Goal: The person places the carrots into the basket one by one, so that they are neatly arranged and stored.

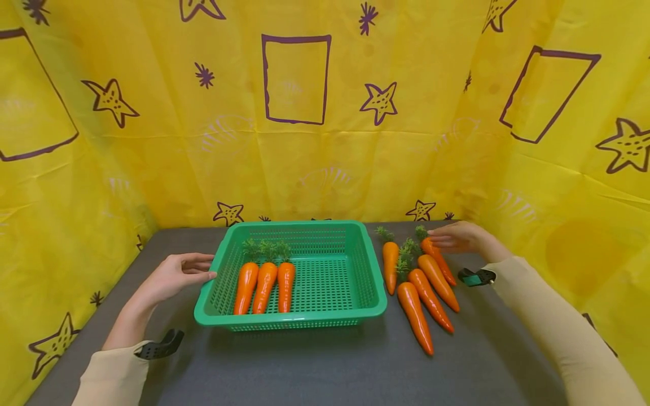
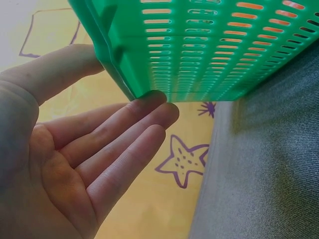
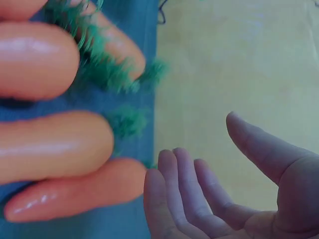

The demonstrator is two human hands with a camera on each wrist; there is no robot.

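My left hand (image 1: 175,276) is at the left end of a green plastic basket (image 1: 376,270), thumb and fingertips right at its rim. In the left wrist view its fingers (image 2: 124,167) are nearly straight beside the slotted wall, and the thumb tip is hidden behind the rim. Three orange carrots (image 1: 264,286) with leafy green tops lie side by side inside the basket. My right hand (image 1: 459,237) reaches over the top of the far right carrot (image 1: 442,265). Its fingers (image 3: 187,194) are loosely extended, the thumb well apart, with nothing held between them.
Several more carrots (image 1: 415,316) lie fanned out on the grey table (image 1: 304,366), right of the basket. One carrot (image 1: 390,262) is close along the basket's right side. Yellow patterned curtains (image 1: 325,169) stand behind the table and at both sides.
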